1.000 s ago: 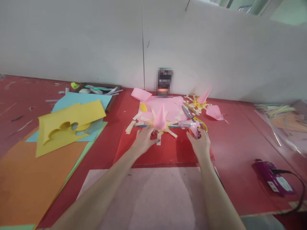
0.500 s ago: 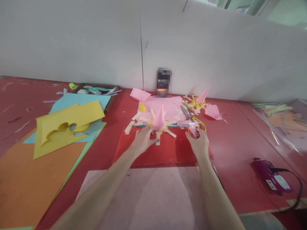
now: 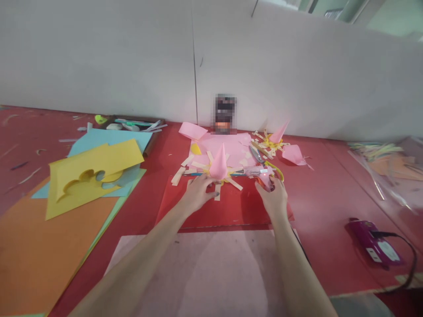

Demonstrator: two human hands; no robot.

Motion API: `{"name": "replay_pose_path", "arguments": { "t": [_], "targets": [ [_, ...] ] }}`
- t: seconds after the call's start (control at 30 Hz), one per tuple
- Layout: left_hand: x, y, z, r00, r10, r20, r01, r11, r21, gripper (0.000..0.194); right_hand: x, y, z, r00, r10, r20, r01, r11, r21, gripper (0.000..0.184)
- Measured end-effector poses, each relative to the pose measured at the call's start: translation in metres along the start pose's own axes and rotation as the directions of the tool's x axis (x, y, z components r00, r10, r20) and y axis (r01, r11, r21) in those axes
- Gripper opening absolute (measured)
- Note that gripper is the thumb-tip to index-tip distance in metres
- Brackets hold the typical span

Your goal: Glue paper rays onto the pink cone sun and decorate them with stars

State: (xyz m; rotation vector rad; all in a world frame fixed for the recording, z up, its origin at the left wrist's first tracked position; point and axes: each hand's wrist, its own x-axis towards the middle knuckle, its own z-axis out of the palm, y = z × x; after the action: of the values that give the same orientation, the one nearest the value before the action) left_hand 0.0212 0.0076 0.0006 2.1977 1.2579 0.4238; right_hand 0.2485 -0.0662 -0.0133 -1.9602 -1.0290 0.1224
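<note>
A pink paper cone (image 3: 218,165) stands upright on a yellow paper base, with cream strips (image 3: 235,183) fanning out around it. My left hand (image 3: 197,193) is curled at the cone's lower left edge, fingertips at its base and thumb by the strip in front. To the right, my right hand (image 3: 275,196) is closed around the grip of a pink hot glue gun (image 3: 256,171). Its nozzle points left towards the cone's base, and a small red light glows on its body. Yellow-handled scissors (image 3: 278,171) lie just behind the gun. Beneath the hands is a red board (image 3: 211,213).
A second pink cone (image 3: 280,133) stands at the back right beside a pink paper piece (image 3: 294,155). Coloured sheets, with a cut yellow one (image 3: 95,160) on top, lie left. A dark tray (image 3: 152,143) holds pens. A purple power strip (image 3: 375,242) with a cable sits right.
</note>
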Motion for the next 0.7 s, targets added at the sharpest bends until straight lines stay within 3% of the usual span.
{"name": "replay_pose_path", "arguments": {
  "t": [0.43,0.7],
  "targets": [
    [-0.0002,-0.0012,0.0001,1.000,0.017,-0.004,-0.017,1.000,0.012,0.033,-0.0003,0.0006,0.0002,1.000,-0.015,-0.005,0.015,1.000,-0.006,0.044],
    [-0.0006,-0.0018,0.0007,1.000,0.018,-0.008,-0.018,1.000,-0.004,0.022,-0.0011,-0.0010,-0.0007,1.000,-0.009,0.003,0.009,1.000,0.001,0.045]
  ]
}}
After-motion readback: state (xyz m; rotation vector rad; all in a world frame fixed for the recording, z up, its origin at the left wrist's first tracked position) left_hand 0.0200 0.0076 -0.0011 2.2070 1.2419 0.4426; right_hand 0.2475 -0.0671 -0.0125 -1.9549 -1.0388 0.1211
